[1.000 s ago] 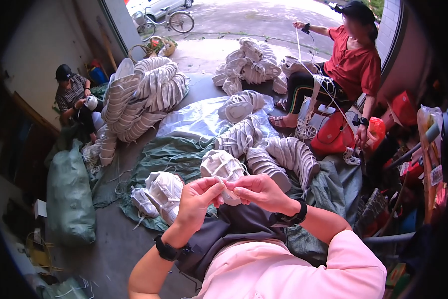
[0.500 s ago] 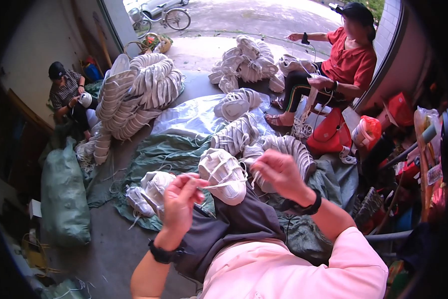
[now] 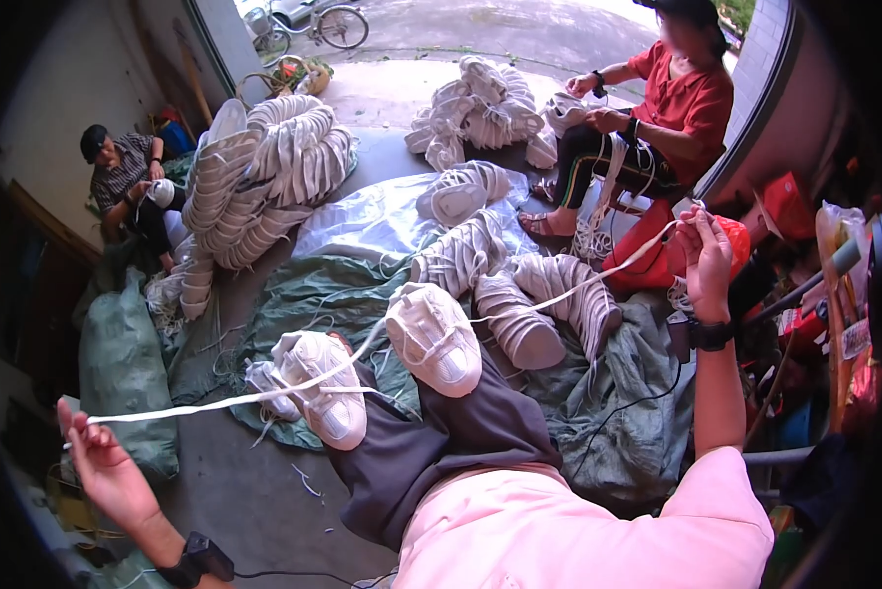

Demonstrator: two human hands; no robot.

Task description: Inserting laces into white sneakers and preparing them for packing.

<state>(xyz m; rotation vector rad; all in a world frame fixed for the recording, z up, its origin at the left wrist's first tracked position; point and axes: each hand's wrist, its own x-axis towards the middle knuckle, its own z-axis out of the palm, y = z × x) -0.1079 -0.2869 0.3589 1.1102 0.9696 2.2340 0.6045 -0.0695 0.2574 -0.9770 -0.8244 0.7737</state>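
A white shoe rests on my knees, its toe toward me. Its white shoelace is drawn out to both sides. Low on the left, my left hand pinches one lace end, which runs taut across a second white shoe. My right hand, raised far to the right, grips the other lace end. That second shoe lies beside my left leg, next to a smaller white bundle that I cannot make out clearly.
Rows of nested white shoes lie on green sheeting ahead. A large shoe pile stands left, near a stuffed green sack. Co-workers sit left and right, handling white shoes. Clutter lines the right side.
My hands have swung wide apart from close over the shoe, left hand down-left, right hand up-right, pulling the laces out long. The right co-worker's outstretched hand has come back to their shoe.
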